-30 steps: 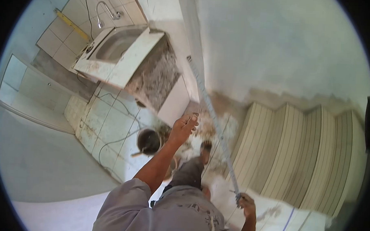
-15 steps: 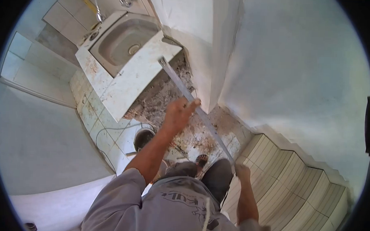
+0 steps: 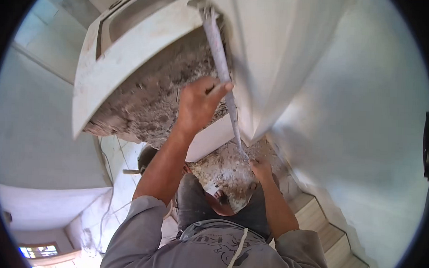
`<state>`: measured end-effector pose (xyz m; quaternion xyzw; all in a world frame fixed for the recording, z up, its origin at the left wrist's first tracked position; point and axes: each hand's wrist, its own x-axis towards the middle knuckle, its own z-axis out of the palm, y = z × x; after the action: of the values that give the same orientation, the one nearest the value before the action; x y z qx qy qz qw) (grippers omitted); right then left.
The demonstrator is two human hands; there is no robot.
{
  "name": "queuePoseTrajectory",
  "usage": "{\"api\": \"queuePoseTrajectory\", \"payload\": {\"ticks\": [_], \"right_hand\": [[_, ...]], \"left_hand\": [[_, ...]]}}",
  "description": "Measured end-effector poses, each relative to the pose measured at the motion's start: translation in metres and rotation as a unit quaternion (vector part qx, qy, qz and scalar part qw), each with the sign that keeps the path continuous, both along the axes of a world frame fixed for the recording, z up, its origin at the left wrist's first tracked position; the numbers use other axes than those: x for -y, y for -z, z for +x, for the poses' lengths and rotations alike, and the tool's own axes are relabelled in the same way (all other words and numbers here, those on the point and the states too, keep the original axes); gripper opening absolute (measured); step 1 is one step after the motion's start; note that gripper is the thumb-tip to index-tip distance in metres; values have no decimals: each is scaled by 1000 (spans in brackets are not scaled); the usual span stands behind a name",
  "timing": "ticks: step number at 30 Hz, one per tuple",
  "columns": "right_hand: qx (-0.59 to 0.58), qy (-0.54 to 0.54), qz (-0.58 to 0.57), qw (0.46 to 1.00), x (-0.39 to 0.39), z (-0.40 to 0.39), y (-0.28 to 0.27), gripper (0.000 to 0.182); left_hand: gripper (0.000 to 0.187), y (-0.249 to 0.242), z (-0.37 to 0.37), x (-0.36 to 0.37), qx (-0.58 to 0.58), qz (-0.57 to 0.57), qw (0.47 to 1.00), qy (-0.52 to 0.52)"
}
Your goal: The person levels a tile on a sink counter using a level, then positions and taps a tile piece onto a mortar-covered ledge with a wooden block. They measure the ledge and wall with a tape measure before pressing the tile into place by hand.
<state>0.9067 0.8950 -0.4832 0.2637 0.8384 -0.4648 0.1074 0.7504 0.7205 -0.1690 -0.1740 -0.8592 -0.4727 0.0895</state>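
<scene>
A long, thin metal bar (image 3: 219, 54) stands close to the wall corner, its top end at the broken end of the white counter slab (image 3: 132, 48). My left hand (image 3: 199, 102) is closed around the bar's upper middle, thumb along its side. Lower down, my right hand (image 3: 260, 168) grips the bar near its bottom end. Behind my left hand is the rough, mortar-covered face (image 3: 150, 89) below the slab. A white tile or panel (image 3: 212, 137) lies at the foot of this rough face.
A sink basin (image 3: 138, 13) is set in the counter at the top. Below left are a dark bucket (image 3: 146, 156) and a cable on the tiled floor. Dusty debris (image 3: 227, 170) covers the floor by my feet. Steps (image 3: 320, 220) go down at the right beside a pale wall (image 3: 347, 129).
The view has moved closer to the counter. The bar is now more upright, its top end up against the counter's broken end. Both hands still hold it.
</scene>
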Motion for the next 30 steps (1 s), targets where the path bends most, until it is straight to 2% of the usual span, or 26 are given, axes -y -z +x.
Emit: {"api": "queuePoseTrajectory", "payload": {"ticks": [2,3,5,6,8,9,10,11,13,14,15,17,18,20,21,23,27,30], "right_hand": [[-1,-15,-93,996,-4,-17,-17,29],[-9,-27,-83,996,-4,-25,-4,29],[-137,18,-137,981,-2,-31,23,28],[-145,12,-131,981,-1,-34,34,28],[-176,33,-203,963,-1,-44,48,28],[-262,-27,-71,962,-5,-50,82,24],[-354,-80,67,929,-13,-58,116,20],[-381,-69,31,922,-13,-58,123,20],[-338,-24,-97,936,-1,-64,101,22],[-252,12,-186,950,2,-55,77,22],[-265,8,-187,946,2,-55,65,22],[-172,10,-187,967,0,-46,53,26],[-167,13,-186,968,3,-46,57,26],[-187,2,-189,964,-2,-46,51,28],[-188,0,-185,965,-5,-47,56,28],[-196,8,-183,963,-10,-53,65,28],[-165,9,-176,971,-18,-52,66,27],[-170,3,-173,970,-23,-53,69,26]], "left_hand": [[31,13,-9,0,-29,34,999,-17],[31,19,-17,0,-61,60,996,-18],[31,30,-23,-4,-103,68,992,-30],[31,39,-26,-7,-132,70,988,-34],[31,62,-32,-8,-177,92,980,-27],[31,67,-32,-8,-217,57,974,-14],[31,65,-35,-9,-270,23,963,-1],[32,65,-34,-11,-269,16,963,-11],[31,65,-37,-15,-247,49,968,-20],[31,63,-35,-18,-266,49,962,-23],[30,61,-34,-22,-257,45,965,-39],[29,55,-27,-30,-242,46,968,-56],[29,61,-33,-26,-237,47,969,-54],[29,49,-26,-26,-152,7,985,-84],[29,53,-27,-27,-153,10,985,-86],[31,63,-35,-28,-265,25,959,-98],[34,73,-34,-29,-263,17,957,-122],[33,72,-41,-28,-202,-27,970,-135]]}}
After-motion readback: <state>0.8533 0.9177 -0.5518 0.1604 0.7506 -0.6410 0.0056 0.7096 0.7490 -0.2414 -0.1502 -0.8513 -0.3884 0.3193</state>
